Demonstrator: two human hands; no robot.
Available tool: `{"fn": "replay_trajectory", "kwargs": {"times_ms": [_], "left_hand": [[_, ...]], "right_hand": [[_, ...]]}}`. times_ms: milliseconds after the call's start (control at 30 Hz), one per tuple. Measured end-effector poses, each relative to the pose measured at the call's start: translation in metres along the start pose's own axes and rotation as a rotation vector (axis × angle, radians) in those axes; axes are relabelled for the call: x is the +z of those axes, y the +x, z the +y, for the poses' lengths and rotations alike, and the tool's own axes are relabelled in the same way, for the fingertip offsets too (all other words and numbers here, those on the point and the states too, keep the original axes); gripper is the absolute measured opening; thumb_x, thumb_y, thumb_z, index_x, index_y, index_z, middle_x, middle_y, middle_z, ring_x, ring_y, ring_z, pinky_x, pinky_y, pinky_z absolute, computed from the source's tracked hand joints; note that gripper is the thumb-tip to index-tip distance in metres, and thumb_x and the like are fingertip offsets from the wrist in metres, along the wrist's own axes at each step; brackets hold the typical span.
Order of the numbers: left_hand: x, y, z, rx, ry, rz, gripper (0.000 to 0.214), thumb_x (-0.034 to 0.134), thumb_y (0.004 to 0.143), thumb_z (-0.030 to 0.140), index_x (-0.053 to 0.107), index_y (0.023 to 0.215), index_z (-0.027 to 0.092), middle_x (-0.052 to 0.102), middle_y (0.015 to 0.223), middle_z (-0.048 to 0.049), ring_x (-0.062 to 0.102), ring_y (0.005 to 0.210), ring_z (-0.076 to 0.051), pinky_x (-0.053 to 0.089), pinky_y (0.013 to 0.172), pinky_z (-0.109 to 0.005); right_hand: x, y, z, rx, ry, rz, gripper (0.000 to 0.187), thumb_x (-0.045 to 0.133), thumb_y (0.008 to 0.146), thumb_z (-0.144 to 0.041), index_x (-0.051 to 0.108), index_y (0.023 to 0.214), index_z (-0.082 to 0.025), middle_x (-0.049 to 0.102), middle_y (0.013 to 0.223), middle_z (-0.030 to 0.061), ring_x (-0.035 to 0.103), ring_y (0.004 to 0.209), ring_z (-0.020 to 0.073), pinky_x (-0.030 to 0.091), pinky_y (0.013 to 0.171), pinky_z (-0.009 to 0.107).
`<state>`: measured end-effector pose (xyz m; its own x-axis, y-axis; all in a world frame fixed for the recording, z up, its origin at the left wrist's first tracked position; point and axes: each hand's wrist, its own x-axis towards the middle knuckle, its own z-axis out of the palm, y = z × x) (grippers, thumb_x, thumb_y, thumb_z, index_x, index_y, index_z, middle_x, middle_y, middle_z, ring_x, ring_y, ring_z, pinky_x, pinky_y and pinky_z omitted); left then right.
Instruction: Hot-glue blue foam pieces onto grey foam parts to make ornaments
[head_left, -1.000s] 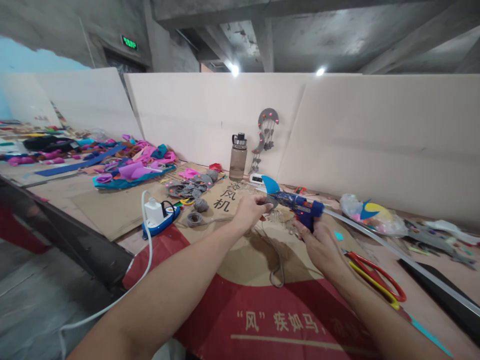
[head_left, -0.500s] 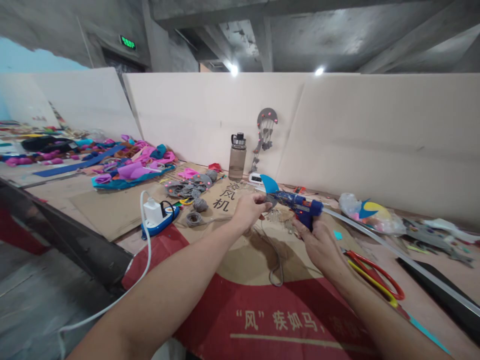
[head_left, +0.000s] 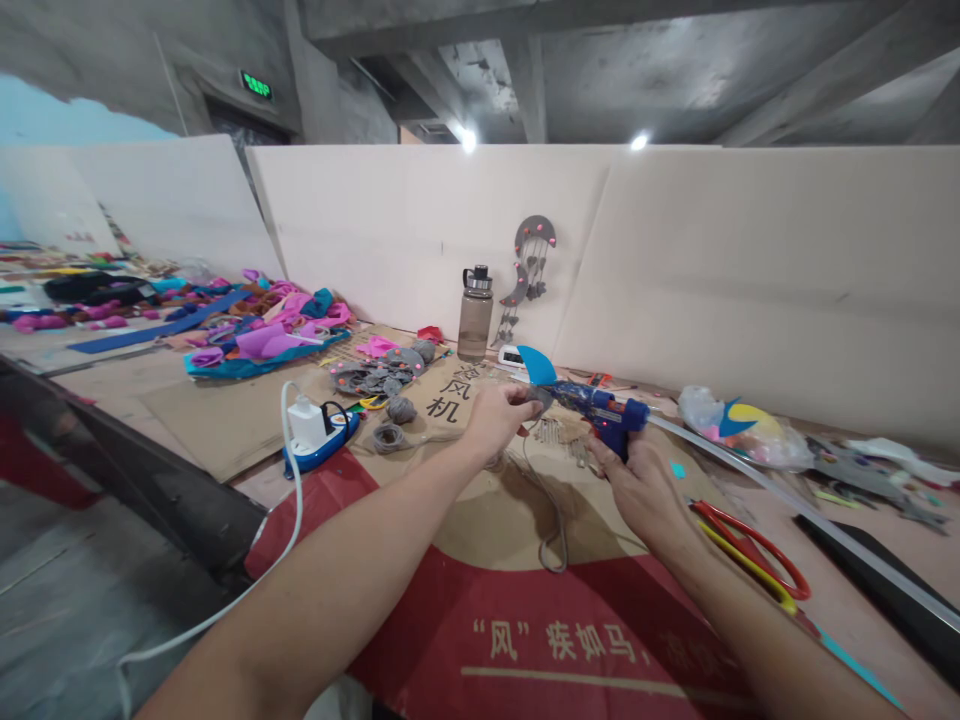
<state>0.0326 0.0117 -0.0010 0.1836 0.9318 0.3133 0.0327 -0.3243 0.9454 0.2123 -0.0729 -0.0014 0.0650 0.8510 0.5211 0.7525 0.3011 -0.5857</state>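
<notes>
My right hand (head_left: 637, 480) is closed round the grip of a blue hot glue gun (head_left: 604, 410), whose nozzle points left. My left hand (head_left: 499, 415) pinches a small grey felt piece (head_left: 541, 397) right at the nozzle tip, with a blue curved felt shape (head_left: 535, 364) sticking up just behind it. Both hands hover low over a brown and red cardboard sheet (head_left: 525, 620) printed with white characters. A grey cord (head_left: 551, 520) trails from the gun across the cardboard toward me.
Red and yellow scissors (head_left: 750, 550) lie to the right of my right wrist. A white charger on a blue power strip (head_left: 315, 432) sits at left, a water bottle (head_left: 475, 316) stands at the back wall, and grey felt pieces (head_left: 375, 378) and pink and blue felt scraps (head_left: 262, 335) lie farther left.
Both hands and the glue gun have lifted very slightly; the nozzle stays against the grey piece. Nothing else has moved.
</notes>
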Motion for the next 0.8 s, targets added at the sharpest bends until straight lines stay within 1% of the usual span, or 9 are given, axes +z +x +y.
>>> {"fn": "replay_trajectory", "kwargs": {"times_ms": [200, 300, 400, 467, 533, 633, 700, 800], "left_hand": [[-0.0006, 0.0016, -0.0025, 0.010, 0.001, 0.026, 0.014, 0.064, 0.071, 0.025, 0.058, 0.064, 0.014, 0.053, 0.060, 0.0032, 0.049, 0.050, -0.006, 0.047, 0.042, -0.017], [-0.0010, 0.0032, -0.0051, 0.032, -0.006, 0.030, 0.015, 0.064, 0.071, 0.027, 0.059, 0.065, 0.014, 0.054, 0.060, 0.0030, 0.049, 0.051, -0.006, 0.047, 0.042, -0.017], [-0.0015, 0.0041, -0.0066, 0.048, -0.010, 0.027, 0.016, 0.064, 0.070, 0.028, 0.059, 0.065, 0.014, 0.054, 0.061, 0.0029, 0.050, 0.051, -0.007, 0.048, 0.042, -0.018], [-0.0019, 0.0044, -0.0070, 0.050, -0.004, 0.029, 0.016, 0.064, 0.070, 0.029, 0.059, 0.065, 0.014, 0.054, 0.061, 0.0030, 0.050, 0.051, -0.007, 0.048, 0.042, -0.018], [-0.0020, 0.0045, -0.0070, 0.055, 0.000, 0.039, 0.017, 0.064, 0.070, 0.029, 0.057, 0.064, 0.014, 0.052, 0.060, 0.0035, 0.048, 0.050, -0.006, 0.048, 0.042, -0.018], [-0.0023, 0.0047, -0.0070, 0.059, -0.006, 0.045, 0.018, 0.064, 0.069, 0.029, 0.055, 0.062, 0.015, 0.049, 0.059, 0.0041, 0.047, 0.050, -0.006, 0.048, 0.042, -0.018], [-0.0026, 0.0050, -0.0070, 0.059, -0.013, 0.048, 0.018, 0.064, 0.069, 0.029, 0.054, 0.062, 0.015, 0.049, 0.060, 0.0041, 0.048, 0.050, -0.006, 0.048, 0.042, -0.019], [-0.0035, 0.0052, -0.0067, 0.060, -0.031, 0.051, 0.017, 0.065, 0.070, 0.028, 0.055, 0.063, 0.015, 0.051, 0.060, 0.0037, 0.049, 0.050, -0.007, 0.048, 0.042, -0.019]], "right_hand": [[0.0000, 0.0006, 0.0008, -0.010, 0.006, 0.013, 0.043, 0.046, 0.090, -0.053, 0.062, 0.106, -0.017, 0.069, 0.095, 0.0113, 0.063, 0.086, 0.0288, 0.045, 0.074, 0.036], [0.0007, 0.0013, 0.0023, -0.019, 0.011, 0.027, 0.043, 0.047, 0.090, -0.052, 0.062, 0.108, -0.017, 0.070, 0.097, 0.0116, 0.063, 0.088, 0.0293, 0.046, 0.076, 0.037], [0.0007, 0.0023, 0.0030, -0.034, 0.026, 0.025, 0.040, 0.046, 0.090, -0.051, 0.062, 0.106, -0.018, 0.069, 0.097, 0.0120, 0.063, 0.087, 0.0291, 0.046, 0.077, 0.037], [0.0002, 0.0025, 0.0030, -0.042, 0.027, 0.029, 0.038, 0.047, 0.090, -0.051, 0.061, 0.106, -0.019, 0.069, 0.094, 0.0118, 0.063, 0.085, 0.0292, 0.046, 0.075, 0.037], [-0.0007, 0.0021, 0.0026, -0.030, 0.014, 0.023, 0.037, 0.047, 0.090, -0.051, 0.061, 0.104, -0.020, 0.068, 0.085, 0.0107, 0.062, 0.079, 0.0290, 0.045, 0.070, 0.036], [-0.0018, 0.0009, 0.0018, 0.016, -0.016, -0.009, 0.038, 0.045, 0.090, -0.054, 0.061, 0.096, -0.020, 0.064, 0.072, 0.0083, 0.061, 0.071, 0.0279, 0.042, 0.064, 0.035], [-0.0022, 0.0004, 0.0017, 0.028, -0.020, -0.014, 0.039, 0.044, 0.090, -0.055, 0.061, 0.093, -0.019, 0.064, 0.072, 0.0079, 0.060, 0.069, 0.0269, 0.041, 0.063, 0.035], [-0.0019, 0.0004, 0.0027, 0.018, -0.016, 0.013, 0.040, 0.044, 0.089, -0.055, 0.061, 0.095, -0.019, 0.066, 0.077, 0.0089, 0.061, 0.073, 0.0270, 0.042, 0.065, 0.034]]}}
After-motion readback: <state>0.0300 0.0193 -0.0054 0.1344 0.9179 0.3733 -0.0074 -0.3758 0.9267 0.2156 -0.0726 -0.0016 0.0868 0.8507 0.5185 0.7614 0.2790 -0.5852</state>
